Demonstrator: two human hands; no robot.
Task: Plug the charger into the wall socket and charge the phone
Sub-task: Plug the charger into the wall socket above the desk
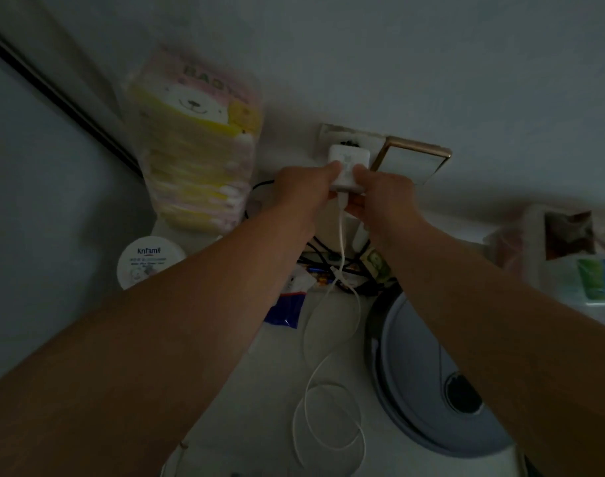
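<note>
A white charger block (349, 166) is held against the white wall socket (342, 139) on the grey wall, right below its dark pin holes. My left hand (306, 191) grips the charger's left side and my right hand (380, 197) grips its right side and lower end. A white cable (342, 235) hangs from the charger's bottom and coils in loops on the white surface below. Whether the pins are inside the socket is hidden by the block. No phone is visible.
A gold-framed switch plate (414, 160) sits right of the socket. A pack of baby diapers (197, 149) stands at the left, with a round white tin (146, 259) below it. Dark cables and small items clutter the area under the socket. A round grey lid (424, 373) lies lower right.
</note>
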